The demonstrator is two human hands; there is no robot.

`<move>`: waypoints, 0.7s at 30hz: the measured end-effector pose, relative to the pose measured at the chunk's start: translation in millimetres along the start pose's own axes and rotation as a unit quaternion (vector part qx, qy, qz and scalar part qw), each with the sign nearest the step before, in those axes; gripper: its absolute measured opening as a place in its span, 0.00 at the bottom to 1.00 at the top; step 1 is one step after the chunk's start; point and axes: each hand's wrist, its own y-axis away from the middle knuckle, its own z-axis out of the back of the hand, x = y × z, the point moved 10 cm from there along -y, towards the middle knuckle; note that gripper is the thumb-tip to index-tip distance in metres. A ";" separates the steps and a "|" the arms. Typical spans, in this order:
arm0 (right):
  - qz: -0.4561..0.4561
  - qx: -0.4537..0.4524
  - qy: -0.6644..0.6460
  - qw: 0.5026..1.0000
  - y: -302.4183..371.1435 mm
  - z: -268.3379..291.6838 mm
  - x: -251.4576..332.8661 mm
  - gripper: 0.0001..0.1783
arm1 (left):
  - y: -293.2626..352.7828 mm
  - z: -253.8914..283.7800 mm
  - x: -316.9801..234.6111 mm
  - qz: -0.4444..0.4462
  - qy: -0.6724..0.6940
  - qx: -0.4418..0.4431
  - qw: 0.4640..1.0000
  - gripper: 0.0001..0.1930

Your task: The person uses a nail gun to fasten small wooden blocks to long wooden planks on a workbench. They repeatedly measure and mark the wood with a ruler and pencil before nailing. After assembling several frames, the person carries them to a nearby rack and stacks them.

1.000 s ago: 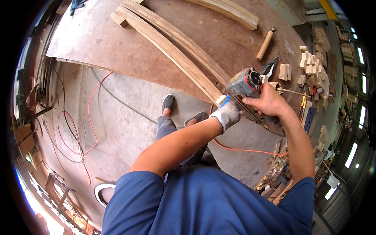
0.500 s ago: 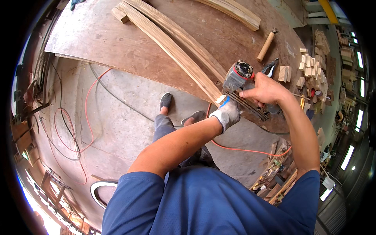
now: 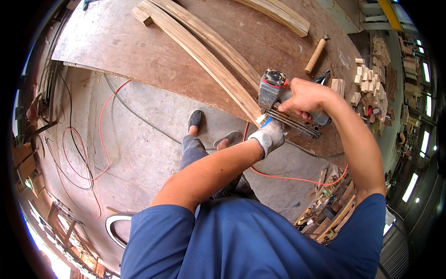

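Observation:
My right hand (image 3: pixel 307 96), bare, is wrapped round the handle of a grey and red nail gun (image 3: pixel 270 93). The gun's nose is at the near end of a long, slightly curved wooden strip (image 3: pixel 209 69). My left hand (image 3: pixel 269 136), in a pale work glove with a blue mark, is closed at that same end of the strip, just below the gun's nose; its fingertips are partly hidden. Beside this strip runs a second, similar wooden strip (image 3: pixel 218 45). A small wooden block (image 3: pixel 141 16) is at the strips' far end.
The strips rest on a brown wooden worktable (image 3: pixel 107 46). Farther right are a wooden-handled hammer (image 3: pixel 316 56), pliers (image 3: pixel 321 77) and stacked wood blocks (image 3: pixel 369 80). Another wooden piece (image 3: pixel 283 17) lies at the back. An orange hose (image 3: pixel 288 176) crosses the floor, near wood offcuts (image 3: pixel 332 209).
My right hand has brought the nail gun a little to the left, over the strip's near end. My left hand stays at the strip's end.

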 end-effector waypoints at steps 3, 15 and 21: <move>-0.005 0.007 0.010 1.000 -2.7 0.6 3.4 0.29 | -1.5 1.3 -0.5 -0.008 0.018 -0.004 1.000 0.21; -0.014 0.003 0.052 0.999 -4.8 2.2 14.0 0.28 | -21.3 40.4 10.0 0.004 0.045 -0.087 0.995 0.21; -0.006 -0.003 0.038 0.999 -3.8 -1.4 8.8 0.27 | -11.6 10.9 3.1 0.011 0.038 -0.013 0.999 0.20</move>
